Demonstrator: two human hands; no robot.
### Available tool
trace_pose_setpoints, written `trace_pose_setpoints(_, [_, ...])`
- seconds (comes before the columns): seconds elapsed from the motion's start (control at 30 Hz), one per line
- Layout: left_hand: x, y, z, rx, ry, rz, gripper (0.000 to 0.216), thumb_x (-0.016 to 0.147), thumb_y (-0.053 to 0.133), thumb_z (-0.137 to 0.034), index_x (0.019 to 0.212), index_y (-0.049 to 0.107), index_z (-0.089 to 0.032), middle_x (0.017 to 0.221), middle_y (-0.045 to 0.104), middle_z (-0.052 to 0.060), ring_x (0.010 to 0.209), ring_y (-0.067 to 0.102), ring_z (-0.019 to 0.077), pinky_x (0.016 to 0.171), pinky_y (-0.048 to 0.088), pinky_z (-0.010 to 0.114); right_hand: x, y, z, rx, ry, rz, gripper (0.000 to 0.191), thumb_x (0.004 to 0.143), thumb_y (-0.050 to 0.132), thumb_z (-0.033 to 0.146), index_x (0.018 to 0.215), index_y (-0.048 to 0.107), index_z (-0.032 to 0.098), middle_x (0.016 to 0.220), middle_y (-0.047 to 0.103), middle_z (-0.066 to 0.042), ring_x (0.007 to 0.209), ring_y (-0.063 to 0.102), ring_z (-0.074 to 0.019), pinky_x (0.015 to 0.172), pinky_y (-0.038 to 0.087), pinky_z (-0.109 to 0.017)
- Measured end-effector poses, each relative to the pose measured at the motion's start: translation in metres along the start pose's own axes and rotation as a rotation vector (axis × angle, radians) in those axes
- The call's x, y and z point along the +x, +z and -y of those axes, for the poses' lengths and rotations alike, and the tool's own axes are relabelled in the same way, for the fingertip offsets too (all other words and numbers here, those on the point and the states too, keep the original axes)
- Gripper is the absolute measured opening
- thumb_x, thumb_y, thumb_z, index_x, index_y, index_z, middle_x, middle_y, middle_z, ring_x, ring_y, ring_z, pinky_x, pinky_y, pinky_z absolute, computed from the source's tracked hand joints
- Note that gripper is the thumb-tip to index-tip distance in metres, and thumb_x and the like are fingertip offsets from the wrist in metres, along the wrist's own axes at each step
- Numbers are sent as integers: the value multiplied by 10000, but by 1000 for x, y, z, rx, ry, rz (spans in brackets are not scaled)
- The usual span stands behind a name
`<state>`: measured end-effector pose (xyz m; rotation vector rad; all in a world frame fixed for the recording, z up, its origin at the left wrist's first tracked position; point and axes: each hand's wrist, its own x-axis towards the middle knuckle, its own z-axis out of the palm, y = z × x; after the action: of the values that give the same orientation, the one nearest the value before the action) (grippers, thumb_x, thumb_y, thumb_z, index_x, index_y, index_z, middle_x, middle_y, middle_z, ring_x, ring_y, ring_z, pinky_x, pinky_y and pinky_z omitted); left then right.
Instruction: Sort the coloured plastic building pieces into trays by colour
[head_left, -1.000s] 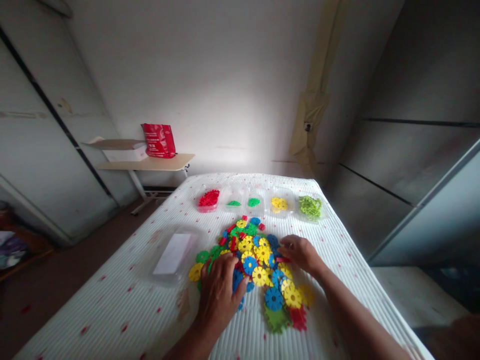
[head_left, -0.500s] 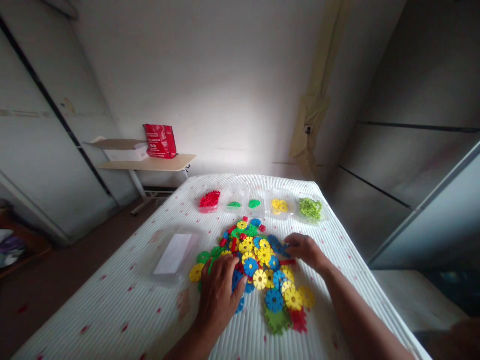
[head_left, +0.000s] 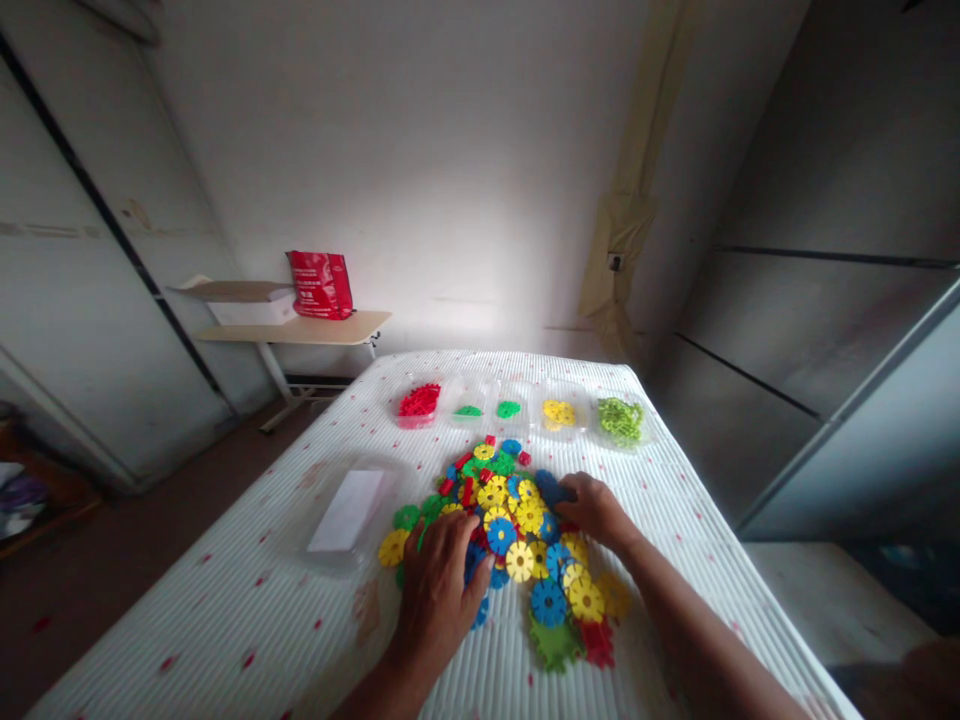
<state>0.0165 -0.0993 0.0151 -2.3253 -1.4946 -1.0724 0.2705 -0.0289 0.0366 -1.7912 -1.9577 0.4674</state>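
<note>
A loose pile of notched, flower-shaped plastic discs in yellow [head_left: 520,561], blue [head_left: 549,602] and green [head_left: 407,517] lies before me, with small red pieces [head_left: 469,491] mixed in. My left hand [head_left: 439,570] rests palm down on the pile's near left side. Its thumb stands apart from the fingers, with blue discs showing in the gap. At the right edge, the curled fingers of my right hand [head_left: 596,508] close on a dark blue disc [head_left: 550,487]; its fingertips are partly hidden. A lime green cogged piece [head_left: 555,648] and a red cogged piece [head_left: 598,642] lie nearest me.
Along the far side stand clear plastic tubs with red pieces [head_left: 420,400], green discs [head_left: 508,409], yellow discs [head_left: 558,412] and lime pieces [head_left: 620,418]. Left lies a clear container [head_left: 375,540] with a white paper [head_left: 346,510]. A side table [head_left: 352,327] holds a red bag [head_left: 321,285].
My right hand has moved slightly left and nearer me, its fingers drawn in over the blue discs at the pile's edge. My left hand has stayed in place.
</note>
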Motion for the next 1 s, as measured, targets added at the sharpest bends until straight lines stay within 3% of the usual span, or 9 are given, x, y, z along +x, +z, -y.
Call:
trace_pose_setpoints(0.17, [0, 1, 1, -7, 8, 4, 315, 822, 527, -272, 1129, 509, -204, 1096, 617, 85, 1032, 546, 257, 910, 386, 440, 10, -8, -18, 351, 81, 19, 152, 671, 513, 196, 736, 643, 156, 560, 590, 15, 513, 497, -107, 474, 350, -202])
trace_pose_setpoints(0.23, [0, 0, 1, -6, 8, 8, 318, 815, 534, -264, 1127, 513, -204, 1097, 617, 83, 1035, 546, 256, 910, 387, 438, 18, -9, -22, 412, 78, 23, 207, 663, 511, 181, 808, 655, 148, 569, 595, 17, 489, 491, -100, 460, 353, -201])
trace_pose_setpoints(0.4, [0, -2, -1, -1, -1, 8, 311, 822, 529, -271, 1124, 516, -201, 1095, 614, 84, 1032, 547, 254, 917, 387, 443, 39, -6, -15, 177, 19, 108, 425, 643, 536, 114, 1051, 647, 153, 805, 696, -42, 655, 599, -148, 548, 414, -220])
trace_pose_setpoints(0.47, [1, -3, -2, -2, 2, 12, 304, 827, 520, -270, 1123, 514, -201, 1095, 610, 86, 1029, 547, 251, 922, 384, 446, 45, -6, -8, 88, -17, 154, 375, 608, 559, 86, 954, 685, 161, 837, 705, -47, 721, 612, -172, 582, 419, -226])
trace_pose_setpoints(0.6, [1, -3, -1, -5, -1, 19, 297, 825, 516, -270, 1114, 511, -199, 1100, 601, 93, 1021, 546, 249, 934, 374, 453, 51, -8, 2, 53, -43, 237, 214, 589, 570, 82, 737, 703, 160, 705, 695, -28, 654, 603, -166, 538, 390, -217])
trace_pose_setpoints(1.0, [1, -3, -1, -7, -16, 21, 297, 813, 529, -273, 1104, 529, -215, 1103, 605, 87, 1033, 549, 253, 924, 393, 448, 46, -7, 1, 71, 10, 199, 158, 595, 617, 132, 731, 687, 172, 665, 677, 9, 625, 592, -141, 500, 366, -197])
